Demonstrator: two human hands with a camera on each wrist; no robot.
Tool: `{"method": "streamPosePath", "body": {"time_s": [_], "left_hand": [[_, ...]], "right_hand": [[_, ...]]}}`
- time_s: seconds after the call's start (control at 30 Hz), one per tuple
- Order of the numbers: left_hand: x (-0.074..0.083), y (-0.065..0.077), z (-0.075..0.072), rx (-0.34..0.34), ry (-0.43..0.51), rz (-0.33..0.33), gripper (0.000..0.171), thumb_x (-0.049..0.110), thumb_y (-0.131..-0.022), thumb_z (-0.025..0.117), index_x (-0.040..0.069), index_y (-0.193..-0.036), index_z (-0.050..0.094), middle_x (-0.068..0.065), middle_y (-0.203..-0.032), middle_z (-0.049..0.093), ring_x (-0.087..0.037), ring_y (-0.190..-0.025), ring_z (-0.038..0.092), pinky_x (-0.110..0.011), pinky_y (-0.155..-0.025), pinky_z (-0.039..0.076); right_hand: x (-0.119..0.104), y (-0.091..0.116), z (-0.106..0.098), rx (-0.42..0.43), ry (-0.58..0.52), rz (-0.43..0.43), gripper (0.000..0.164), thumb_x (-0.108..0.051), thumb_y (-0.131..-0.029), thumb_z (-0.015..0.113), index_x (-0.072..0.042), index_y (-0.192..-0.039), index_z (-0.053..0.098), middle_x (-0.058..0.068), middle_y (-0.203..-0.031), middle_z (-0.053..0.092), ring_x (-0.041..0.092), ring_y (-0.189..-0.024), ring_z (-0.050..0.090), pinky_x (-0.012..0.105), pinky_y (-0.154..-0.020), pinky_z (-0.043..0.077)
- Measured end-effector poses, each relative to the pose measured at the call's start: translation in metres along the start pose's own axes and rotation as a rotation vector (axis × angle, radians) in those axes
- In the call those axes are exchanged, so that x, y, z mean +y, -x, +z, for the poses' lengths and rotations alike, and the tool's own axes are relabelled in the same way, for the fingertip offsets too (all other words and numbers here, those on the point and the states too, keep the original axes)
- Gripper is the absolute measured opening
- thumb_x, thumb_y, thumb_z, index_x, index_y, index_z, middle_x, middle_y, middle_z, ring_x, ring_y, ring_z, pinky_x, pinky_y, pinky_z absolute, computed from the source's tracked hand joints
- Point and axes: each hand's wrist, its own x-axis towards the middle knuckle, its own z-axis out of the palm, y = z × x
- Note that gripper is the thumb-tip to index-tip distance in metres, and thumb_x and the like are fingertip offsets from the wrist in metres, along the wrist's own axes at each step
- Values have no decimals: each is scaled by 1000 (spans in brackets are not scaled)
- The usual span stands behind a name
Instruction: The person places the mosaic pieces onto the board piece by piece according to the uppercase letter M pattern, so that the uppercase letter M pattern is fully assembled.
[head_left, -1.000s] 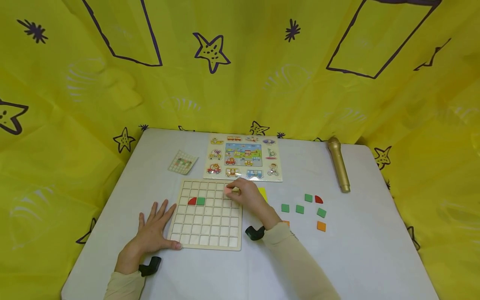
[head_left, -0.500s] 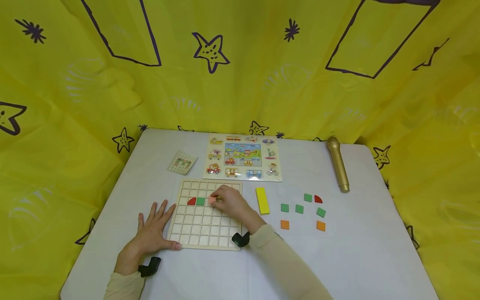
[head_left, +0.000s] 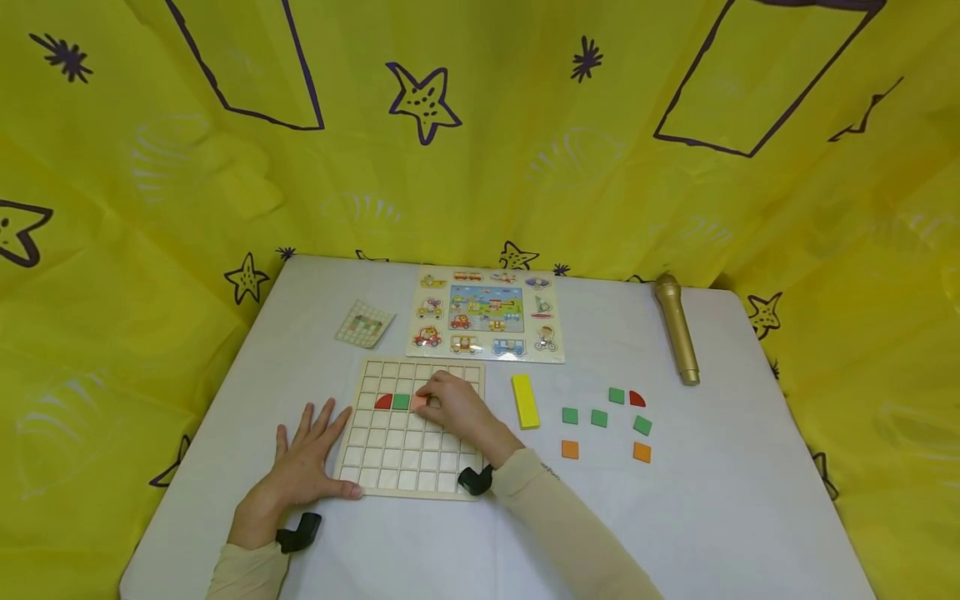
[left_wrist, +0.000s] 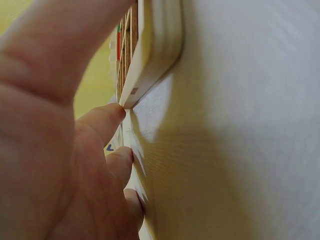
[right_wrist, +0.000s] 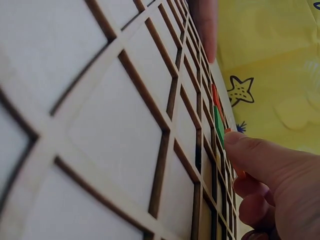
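Wooden grid board (head_left: 408,458), orange tile (head_left: 417,403) pinched right at its surface

Left of the board, the left hand (head_left: 303,465) is spread wide with nothing in it, thumb by the near corner, probably steadying things. On the board sit a red quarter-round (head_left: 384,402) and, just right of it, a green square (head_left: 401,402). Next along, the right hand (head_left: 459,407) pinches that orange tile between thumb and fingers; can't tell from here if it's seated. I'd line it up squarely first, then press flat without nudging the green square. Right of the board: a yellow block (head_left: 525,402), then loose tiles (head_left: 570,416).
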Motion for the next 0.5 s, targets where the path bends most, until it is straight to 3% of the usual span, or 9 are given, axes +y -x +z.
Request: {"method": "streamPosePath", "body": {"time_s": [0.5], "left_hand": [[0, 0, 0, -1, -10, -3, 131, 70, -51, 82, 7, -153, 30, -24, -159, 12, -48, -143, -4, -74, -99, -11]], "right_hand": [[-1, -2, 2, -8, 22, 16, 29, -29, -91, 71, -8, -111, 73, -2, -102, 60, 8, -86, 55, 22, -80, 47]]}}
